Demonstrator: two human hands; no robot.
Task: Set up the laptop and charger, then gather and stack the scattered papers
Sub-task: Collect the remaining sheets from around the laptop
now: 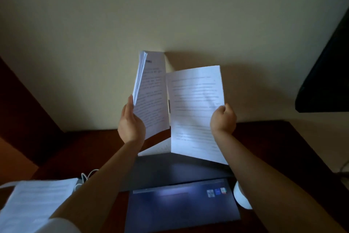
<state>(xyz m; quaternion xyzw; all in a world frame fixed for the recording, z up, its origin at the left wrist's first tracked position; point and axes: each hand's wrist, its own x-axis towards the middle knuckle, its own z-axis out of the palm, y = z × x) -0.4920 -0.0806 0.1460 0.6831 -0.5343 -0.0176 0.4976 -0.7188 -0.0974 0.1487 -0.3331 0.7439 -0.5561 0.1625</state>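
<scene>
1. Holding both lots of paper up against the wall, the left hand (131,123) grips a thick sheaf (151,95) by its lower left edge, and the right hand (223,118) pinches a single sheet (196,108) at its right edge.
2. Sliding the sheet flat onto the sheaf's face, edges matched, then tapping the bundle on the surface (273,144), would likely square it best.
3. More papers (34,200) lie at the lower left, not yet gathered.
4. Below the arms the laptop (181,202) sits open, its screen lit.
5. A white cable (88,174) shows only in part; whether it is plugged in is hidden.
6. Print on the pages is too dim to read.
</scene>
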